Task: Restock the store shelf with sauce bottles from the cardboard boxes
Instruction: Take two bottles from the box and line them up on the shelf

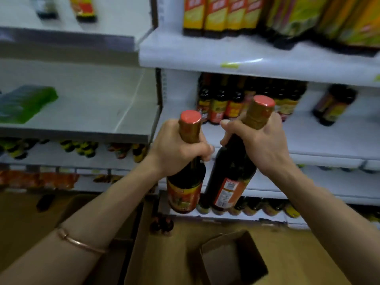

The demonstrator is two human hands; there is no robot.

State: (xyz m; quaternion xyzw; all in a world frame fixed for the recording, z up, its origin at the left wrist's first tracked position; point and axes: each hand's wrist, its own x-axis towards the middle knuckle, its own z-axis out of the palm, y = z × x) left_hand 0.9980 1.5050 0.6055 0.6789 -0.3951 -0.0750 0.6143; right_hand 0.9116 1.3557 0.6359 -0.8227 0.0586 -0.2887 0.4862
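At centre frame, before the middle shelf (308, 140): two sauce bottles held up by their necks, one per hand.

Left hand (176, 151) curled tight round the neck of the left bottle (185, 192), just under its red cap; right hand (261, 140) wrapped likewise round the neck of the right bottle (230, 177), tilted with its cap leaning toward upper right. Both clear of the shelf, bodies hanging close together, perhaps touching. Behind them, a row of shelved bottles (226, 103) at mid-right with bare shelf in front. Lower centre, an open cardboard box (232, 258) on the floor. Probably glass and full: heavy, rigid, breakable, smooth-sided. Neck grip good for carrying; likely wiser to steady the body when setting down, and to keep the two from knocking.
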